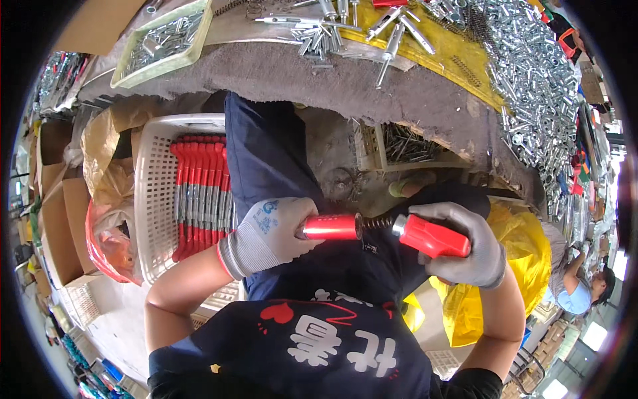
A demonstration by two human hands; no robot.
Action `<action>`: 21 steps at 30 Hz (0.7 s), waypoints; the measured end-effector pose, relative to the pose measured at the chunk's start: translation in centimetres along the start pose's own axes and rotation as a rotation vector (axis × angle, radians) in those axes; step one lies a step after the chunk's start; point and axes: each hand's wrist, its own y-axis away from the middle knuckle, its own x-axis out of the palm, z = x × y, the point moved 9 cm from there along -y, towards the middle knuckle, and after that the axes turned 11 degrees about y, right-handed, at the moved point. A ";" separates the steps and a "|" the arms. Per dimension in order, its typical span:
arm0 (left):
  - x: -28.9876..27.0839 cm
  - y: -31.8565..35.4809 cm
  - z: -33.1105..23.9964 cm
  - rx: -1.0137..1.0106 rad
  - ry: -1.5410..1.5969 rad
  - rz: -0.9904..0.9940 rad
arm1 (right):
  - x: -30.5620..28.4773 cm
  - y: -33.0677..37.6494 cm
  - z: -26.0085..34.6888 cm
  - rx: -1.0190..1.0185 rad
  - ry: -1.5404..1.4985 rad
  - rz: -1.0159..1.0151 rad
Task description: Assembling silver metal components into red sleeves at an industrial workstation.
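My left hand (276,229), in a grey-white work glove, is closed round a red metal tube (332,227) held over my lap. The tube lies level, its open end facing right. In my right hand (468,243), also gloved, is a red handle (435,237) with a silver collar at its left end. Between the two parts a dark coil spring (379,223) bridges the gap; how far it reaches inside either one is hidden. To the left of my leg stands a white plastic basket (154,193), with several red-and-silver tools (199,193) lined up in it.
Ahead is a bench covered in worn grey cloth (266,73). On it are a pale tray of metal pins (163,43), silver rods (392,50) on a yellow sheet, and a large heap of metal parts (541,86). A crate of dark rods (409,143) sits below. Another person (578,289) is at far right.
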 end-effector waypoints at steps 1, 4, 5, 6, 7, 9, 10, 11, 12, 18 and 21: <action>0.1 0.0 -0.3 0.056 -0.002 0.021 | 0.1 -0.3 1.0 -0.080 0.223 0.014; 0.6 0.0 -1.4 0.109 0.035 0.131 | 1.2 -0.9 3.1 -0.242 0.439 0.105; 0.5 -0.2 -1.4 0.101 0.038 0.131 | 1.6 -1.0 3.8 -0.324 0.523 0.058; 1.6 -0.3 -1.1 0.038 0.122 0.274 | 2.0 -1.1 5.0 -0.452 0.696 0.041; 2.6 -0.2 -1.0 -0.024 0.206 0.416 | 2.5 -1.0 6.4 -0.580 0.869 0.021; 2.8 -0.3 -0.7 -0.139 0.262 0.512 | 3.3 0.2 9.0 -0.796 1.033 -0.091; 3.6 0.1 -0.9 -0.158 0.316 0.632 | 3.8 0.9 9.7 -0.887 1.108 -0.118; 4.2 0.6 -1.2 -0.175 0.369 0.752 | 4.0 1.7 10.3 -0.973 1.147 -0.265; 4.4 0.7 -1.7 -0.202 0.422 0.822 | 4.4 2.2 10.9 -1.007 1.203 -0.287; 5.5 2.8 -3.0 -0.299 0.731 1.131 | 7.0 5.5 13.5 -1.668 1.510 -0.318; 5.3 2.7 -4.2 -0.262 0.721 1.141 | 6.8 5.3 13.9 -1.753 1.518 -0.284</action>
